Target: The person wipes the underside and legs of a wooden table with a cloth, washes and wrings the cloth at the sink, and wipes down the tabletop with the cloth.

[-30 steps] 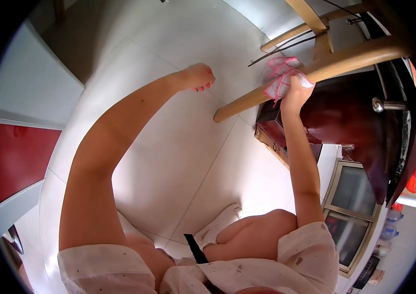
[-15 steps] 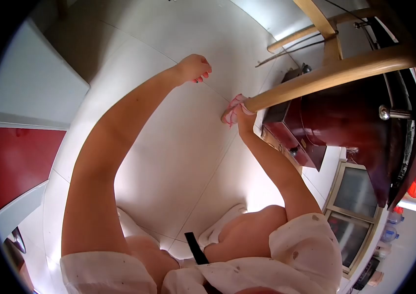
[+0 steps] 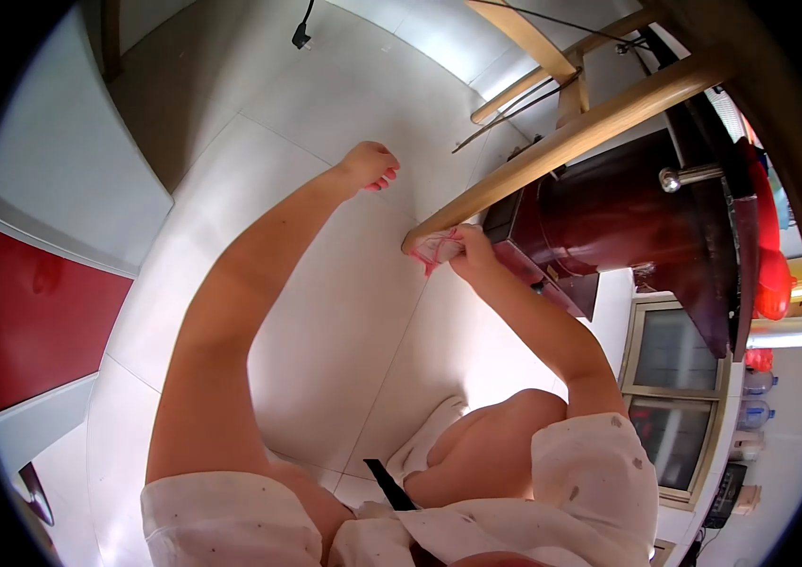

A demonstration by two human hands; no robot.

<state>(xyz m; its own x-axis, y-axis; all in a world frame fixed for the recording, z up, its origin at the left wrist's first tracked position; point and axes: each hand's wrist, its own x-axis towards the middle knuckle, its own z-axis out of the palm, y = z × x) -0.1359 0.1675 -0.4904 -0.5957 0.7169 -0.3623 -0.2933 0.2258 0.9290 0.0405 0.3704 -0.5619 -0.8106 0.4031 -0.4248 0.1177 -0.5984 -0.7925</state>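
Observation:
My right hand (image 3: 474, 253) grips a white cloth with pink edging (image 3: 439, 248). The cloth is pressed against the lower end of a round wooden leg (image 3: 552, 161), which slants down from the upper right. Part of my fingers is hidden behind the cloth. Out over the floor, to the left of the leg's end, my left hand (image 3: 370, 168) is curled into a loose fist. Nothing shows in it, and it touches nothing.
Dark red wooden furniture (image 3: 609, 213) stands right behind the leg. A grey and red cabinet (image 3: 46, 302) is on the left. A black plug (image 3: 301, 38) hangs over the tiled floor (image 3: 325, 312) at the top. Further right are glass-paned doors (image 3: 673, 350) and plastic bottles (image 3: 757, 414).
The cloth has gone from wrapping the top of the leg's end to its near underside, with my right hand turned along it. My view has shifted, bringing the black plug into sight.

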